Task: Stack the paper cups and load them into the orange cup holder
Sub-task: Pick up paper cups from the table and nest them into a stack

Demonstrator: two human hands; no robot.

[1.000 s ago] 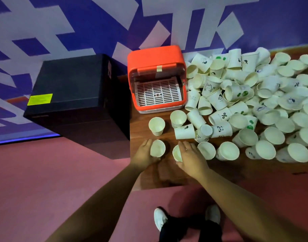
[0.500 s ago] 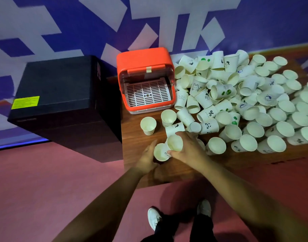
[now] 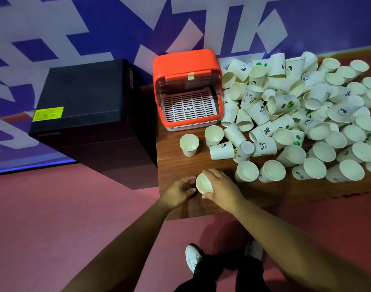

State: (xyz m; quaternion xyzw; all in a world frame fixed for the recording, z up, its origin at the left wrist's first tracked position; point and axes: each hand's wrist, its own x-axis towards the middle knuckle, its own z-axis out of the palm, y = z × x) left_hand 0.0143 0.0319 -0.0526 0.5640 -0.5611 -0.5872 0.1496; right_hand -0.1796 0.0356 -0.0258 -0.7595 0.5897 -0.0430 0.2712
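The right hand (image 3: 222,187) is curled round a cup (image 3: 204,183), thumb below and fingers over the rim, holding it tilted with its mouth up near the table's (image 3: 176,163) front left corner. The left hand (image 3: 178,190) lies just beside that cup, fingers loosely bent toward it; whether it grips cannot be told. Further back two single cups (image 3: 188,144) stand upright, and a big pile of cups (image 3: 306,114) spreads to the right. The orange cup holder (image 3: 186,89) sits at the table's far left, open, beside a black box (image 3: 85,106)
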